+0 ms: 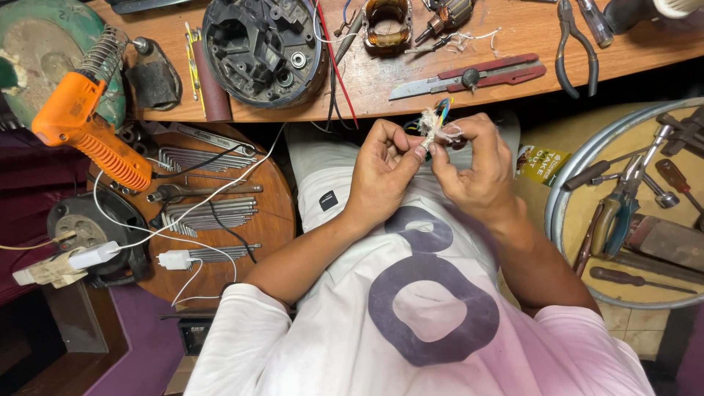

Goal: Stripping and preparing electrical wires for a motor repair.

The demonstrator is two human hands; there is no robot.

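Note:
Both my hands meet in front of my chest, just below the wooden bench edge. My left hand (pixel 383 165) and my right hand (pixel 473 163) pinch a small bundle of coloured wires (pixel 435 126) wrapped in frayed white thread. The wire ends, blue and yellow among them, stick up between my fingertips. What the bundle connects to is hidden behind my hands.
On the bench (pixel 513 37) lie a red utility knife (pixel 469 77), pliers (pixel 576 48), a black motor housing (pixel 264 48) and a stator coil (pixel 386 22). An orange heat tool (pixel 84 125) hangs at left over a round stool (pixel 275 213) with hex keys. A round tray (pixel 568 183) of tools stands right.

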